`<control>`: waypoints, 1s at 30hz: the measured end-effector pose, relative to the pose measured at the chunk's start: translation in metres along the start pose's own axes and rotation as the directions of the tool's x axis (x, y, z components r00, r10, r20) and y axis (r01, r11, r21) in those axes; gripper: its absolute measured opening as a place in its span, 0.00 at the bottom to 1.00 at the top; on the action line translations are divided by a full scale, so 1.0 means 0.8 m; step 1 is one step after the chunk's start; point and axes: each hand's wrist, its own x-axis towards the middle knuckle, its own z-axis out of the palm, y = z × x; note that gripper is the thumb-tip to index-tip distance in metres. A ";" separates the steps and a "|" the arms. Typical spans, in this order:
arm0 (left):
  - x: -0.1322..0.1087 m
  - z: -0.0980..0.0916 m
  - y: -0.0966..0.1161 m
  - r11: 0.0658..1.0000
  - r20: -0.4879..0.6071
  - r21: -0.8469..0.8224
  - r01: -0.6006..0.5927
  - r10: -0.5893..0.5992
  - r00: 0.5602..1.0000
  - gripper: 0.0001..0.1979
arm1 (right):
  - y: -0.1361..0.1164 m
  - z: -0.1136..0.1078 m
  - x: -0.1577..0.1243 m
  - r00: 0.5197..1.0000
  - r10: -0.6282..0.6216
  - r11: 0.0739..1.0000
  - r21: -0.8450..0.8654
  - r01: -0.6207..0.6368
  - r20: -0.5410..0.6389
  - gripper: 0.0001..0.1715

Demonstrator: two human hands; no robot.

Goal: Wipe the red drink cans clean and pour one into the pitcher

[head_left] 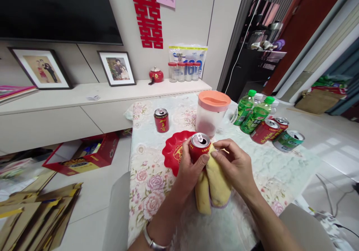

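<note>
My left hand [190, 165] is wrapped round an opened red drink can [199, 146], holding it upright over the front of a red scalloped plate [171, 150]. In my right hand [234, 161], thumb and fingers pinch a yellow cloth [218, 183] against the can's right side. The cloth hangs down below the can in two folds. Behind the plate, to the left, stands another opened red can [161, 121]. A clear plastic pitcher [210, 118] with an orange lid is just beyond my hands.
On the table's right side stand green-capped bottles [256, 114], red cans [265, 131] and a green can [288, 141]. A flowered cloth [154, 202] covers the table. Behind it runs a white cabinet [112, 96] with picture frames and jars. Flattened cardboard [42, 213] lies at left.
</note>
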 end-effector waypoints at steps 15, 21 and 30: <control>-0.005 0.002 0.002 0.991 0.023 -0.132 0.019 -0.016 1.000 0.34 | -0.009 0.002 -0.001 0.887 -0.455 0.860 -0.224 0.460 0.076 0.12; 0.002 0.003 0.000 0.969 -0.035 -0.241 0.044 -0.054 0.998 0.37 | 0.006 0.008 0.001 0.874 -0.417 0.871 -0.165 0.462 0.248 0.08; 0.008 -0.005 0.000 0.991 -0.110 -0.131 0.008 -0.023 0.994 0.42 | 0.024 0.001 0.008 0.886 -0.239 0.936 -0.148 0.319 0.396 0.09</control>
